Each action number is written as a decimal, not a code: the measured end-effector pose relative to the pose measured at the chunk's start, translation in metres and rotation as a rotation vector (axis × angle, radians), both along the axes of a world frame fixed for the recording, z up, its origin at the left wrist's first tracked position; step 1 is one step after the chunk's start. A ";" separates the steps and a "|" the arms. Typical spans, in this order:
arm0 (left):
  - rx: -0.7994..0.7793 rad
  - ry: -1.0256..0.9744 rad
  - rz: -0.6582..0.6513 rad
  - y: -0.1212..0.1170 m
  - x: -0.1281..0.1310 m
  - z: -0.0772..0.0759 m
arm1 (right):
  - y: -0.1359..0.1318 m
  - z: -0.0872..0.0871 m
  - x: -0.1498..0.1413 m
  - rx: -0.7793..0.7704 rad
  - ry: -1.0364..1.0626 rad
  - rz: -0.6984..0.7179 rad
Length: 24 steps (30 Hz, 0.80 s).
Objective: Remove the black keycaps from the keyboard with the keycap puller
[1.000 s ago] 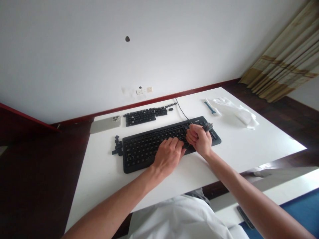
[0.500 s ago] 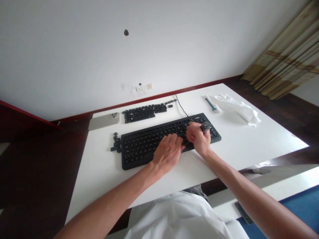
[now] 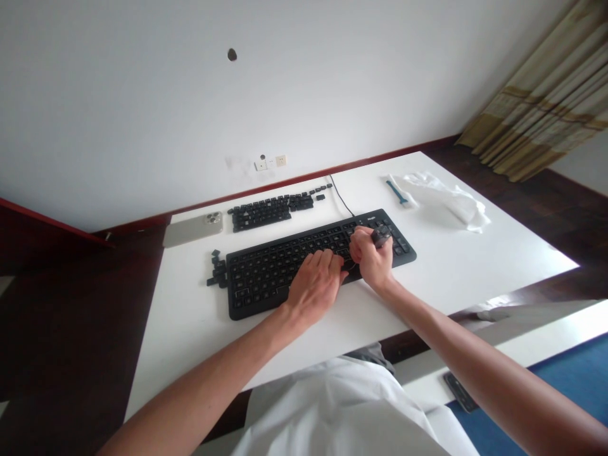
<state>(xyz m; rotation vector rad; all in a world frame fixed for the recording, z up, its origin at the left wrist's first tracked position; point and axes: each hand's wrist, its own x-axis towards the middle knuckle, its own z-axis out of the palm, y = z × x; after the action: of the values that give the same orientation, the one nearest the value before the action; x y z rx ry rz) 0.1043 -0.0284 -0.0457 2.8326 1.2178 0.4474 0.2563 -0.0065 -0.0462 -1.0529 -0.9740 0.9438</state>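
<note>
A black keyboard (image 3: 266,269) lies tilted across the white table, most of its key places bare of caps. My left hand (image 3: 316,278) presses on its lower middle, fingers bent and close together, gripping it; the fingertips are partly hidden. Closed in a fist over the keyboard's right part, my right hand (image 3: 373,256) grips a keycap puller. Its dark handle (image 3: 381,236) sticks out at the top of the fist. Thin wire of the puller shows between the two hands, down at the keys; whether it holds a cap is too small to tell.
Behind the keyboard, removed keycaps (image 3: 261,215) lie in rows, and a few more keycaps (image 3: 218,273) lie at its left end. A phone (image 3: 194,229) rests at the back left. On the right are a blue-handled brush (image 3: 396,193) and a crumpled white cloth or bag (image 3: 446,199).
The whole view has shifted slightly. My right fist and the puller handle have tilted a little; both hands stay at the same part of the keyboard.
</note>
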 end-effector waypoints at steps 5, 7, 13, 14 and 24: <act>-0.060 -0.076 -0.002 0.002 -0.002 -0.001 | 0.003 0.009 0.001 -0.037 0.149 0.081; -0.084 -0.107 0.008 0.003 -0.005 0.000 | 0.004 0.013 0.001 -0.044 0.194 0.123; -0.133 -0.129 0.002 0.007 -0.013 0.006 | 0.003 0.017 0.002 -0.050 0.219 0.194; -0.134 -0.125 -0.006 0.007 -0.013 0.007 | 0.004 0.017 0.003 -0.055 0.227 0.199; -0.048 -0.040 0.033 -0.003 -0.002 0.003 | 0.015 0.016 0.011 -0.208 0.298 0.305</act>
<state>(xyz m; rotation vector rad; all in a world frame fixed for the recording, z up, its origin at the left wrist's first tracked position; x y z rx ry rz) 0.1021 -0.0316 -0.0426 2.7532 1.2525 0.4675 0.2675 0.0089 -0.0306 -0.9140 -0.8109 1.4348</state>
